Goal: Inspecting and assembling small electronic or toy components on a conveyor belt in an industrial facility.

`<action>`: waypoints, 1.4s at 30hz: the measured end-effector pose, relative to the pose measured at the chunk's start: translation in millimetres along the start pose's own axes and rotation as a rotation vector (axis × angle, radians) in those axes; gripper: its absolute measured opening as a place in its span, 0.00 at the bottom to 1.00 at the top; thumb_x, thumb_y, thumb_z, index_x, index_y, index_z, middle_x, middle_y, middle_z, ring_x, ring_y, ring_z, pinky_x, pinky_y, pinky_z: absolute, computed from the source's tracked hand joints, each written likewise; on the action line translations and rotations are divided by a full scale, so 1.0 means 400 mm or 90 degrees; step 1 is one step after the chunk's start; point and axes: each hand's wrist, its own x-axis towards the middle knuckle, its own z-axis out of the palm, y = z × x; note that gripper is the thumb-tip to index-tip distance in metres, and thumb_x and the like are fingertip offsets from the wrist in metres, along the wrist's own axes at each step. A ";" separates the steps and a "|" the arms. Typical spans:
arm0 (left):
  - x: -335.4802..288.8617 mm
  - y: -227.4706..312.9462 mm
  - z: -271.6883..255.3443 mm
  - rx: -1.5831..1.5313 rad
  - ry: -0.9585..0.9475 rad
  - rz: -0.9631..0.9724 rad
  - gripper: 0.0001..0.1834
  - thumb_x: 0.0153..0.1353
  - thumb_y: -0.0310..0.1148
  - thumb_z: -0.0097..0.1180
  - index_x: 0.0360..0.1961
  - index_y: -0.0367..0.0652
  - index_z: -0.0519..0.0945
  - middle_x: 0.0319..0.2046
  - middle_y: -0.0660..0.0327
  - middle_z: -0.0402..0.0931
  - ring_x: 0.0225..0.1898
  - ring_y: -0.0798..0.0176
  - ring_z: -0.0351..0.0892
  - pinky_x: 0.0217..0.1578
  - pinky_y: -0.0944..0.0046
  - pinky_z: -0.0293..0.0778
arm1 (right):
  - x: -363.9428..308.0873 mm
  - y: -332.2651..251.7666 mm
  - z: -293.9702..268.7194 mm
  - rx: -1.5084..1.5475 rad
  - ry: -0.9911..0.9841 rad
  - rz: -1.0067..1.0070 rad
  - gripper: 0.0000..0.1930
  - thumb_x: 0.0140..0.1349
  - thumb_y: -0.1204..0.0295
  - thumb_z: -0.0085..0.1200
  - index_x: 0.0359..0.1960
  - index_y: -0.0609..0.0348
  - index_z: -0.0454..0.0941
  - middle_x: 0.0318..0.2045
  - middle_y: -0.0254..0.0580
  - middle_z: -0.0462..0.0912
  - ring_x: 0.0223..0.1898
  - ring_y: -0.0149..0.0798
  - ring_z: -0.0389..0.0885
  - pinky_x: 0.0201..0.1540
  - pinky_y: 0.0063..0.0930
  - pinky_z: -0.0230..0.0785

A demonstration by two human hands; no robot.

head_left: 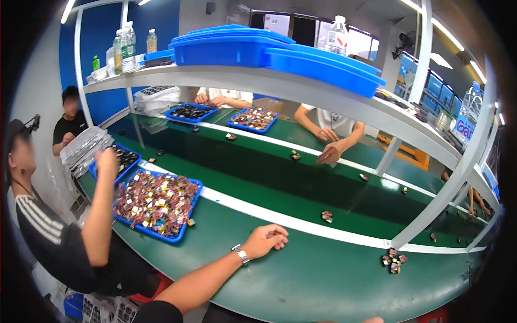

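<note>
My left hand [264, 241], with a metal watch on its wrist, rests over the green worktop [301, 274] beside the white rail [242, 207]. Its fingers are curled in, and nothing shows between them. Only a sliver of my right hand [374, 320] enters at the lower edge, its fingers hidden. On the worktop to the right lies a small cluster of dark parts [395, 262] with pinkish, white and yellow bits. A similar small part [327, 216] sits on the green belt [258, 180] beyond the rail. Left of my left hand stands a blue tray [175, 238] heaped with such parts.
Overhead, a white shelf [226, 78] bears blue trays [226, 54] and bottles; its slanted post [431, 207] comes down at right. A co-worker [43, 215] reaches over a tray of black pieces [125, 159] at left. Across the belt, another co-worker's hands [331, 145] hover near a part.
</note>
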 end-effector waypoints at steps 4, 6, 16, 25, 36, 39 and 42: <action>-0.001 -0.001 0.019 -0.010 -0.005 -0.008 0.09 0.69 0.26 0.50 0.45 0.35 0.78 0.38 0.56 0.82 0.36 0.68 0.81 0.38 0.67 0.78 | -0.068 0.022 -0.098 -0.131 -0.279 -0.126 0.15 0.62 0.73 0.58 0.27 0.49 0.60 0.22 0.26 0.60 0.24 0.28 0.57 0.35 0.31 0.55; 0.003 0.010 0.027 0.007 -0.007 -0.009 0.09 0.68 0.25 0.50 0.45 0.34 0.78 0.37 0.55 0.82 0.36 0.67 0.81 0.38 0.67 0.78 | -0.003 0.019 -0.272 -0.543 -0.750 -0.167 0.11 0.61 0.69 0.60 0.37 0.54 0.68 0.26 0.42 0.70 0.32 0.33 0.70 0.61 0.56 0.58; -0.015 0.029 0.009 0.018 0.059 0.034 0.08 0.65 0.24 0.53 0.43 0.32 0.79 0.35 0.53 0.83 0.32 0.65 0.82 0.34 0.67 0.78 | 0.072 0.388 -0.745 -0.887 -0.365 0.090 0.15 0.54 0.79 0.55 0.16 0.61 0.60 0.13 0.51 0.66 0.17 0.55 0.65 0.22 0.39 0.62; -0.005 0.018 0.033 -0.015 0.076 0.036 0.08 0.64 0.21 0.52 0.42 0.32 0.78 0.34 0.52 0.82 0.30 0.64 0.81 0.32 0.68 0.76 | 0.061 0.357 -0.752 -0.909 -0.382 0.178 0.15 0.55 0.76 0.56 0.17 0.59 0.62 0.15 0.51 0.70 0.21 0.57 0.70 0.25 0.45 0.62; -0.114 0.031 0.035 0.034 0.097 0.025 0.06 0.62 0.22 0.53 0.38 0.35 0.80 0.30 0.56 0.83 0.25 0.70 0.78 0.26 0.73 0.71 | 0.213 0.078 -0.949 -1.346 -0.203 -0.070 0.13 0.48 0.70 0.63 0.37 0.53 0.77 0.41 0.42 0.76 0.48 0.48 0.72 0.49 0.44 0.64; -0.120 0.032 0.045 0.080 0.068 0.013 0.06 0.62 0.23 0.54 0.40 0.36 0.80 0.31 0.58 0.83 0.27 0.71 0.77 0.27 0.73 0.71 | 0.227 -0.005 -1.012 -1.376 -0.152 -0.028 0.20 0.49 0.64 0.66 0.46 0.53 0.81 0.52 0.41 0.72 0.59 0.46 0.65 0.61 0.47 0.55; -0.123 0.035 0.060 0.121 0.058 0.008 0.05 0.62 0.23 0.55 0.38 0.36 0.80 0.30 0.58 0.83 0.26 0.71 0.77 0.27 0.73 0.71 | 0.216 -0.013 -1.008 -1.381 -0.217 0.004 0.19 0.48 0.63 0.67 0.42 0.52 0.83 0.53 0.40 0.72 0.62 0.46 0.63 0.64 0.48 0.51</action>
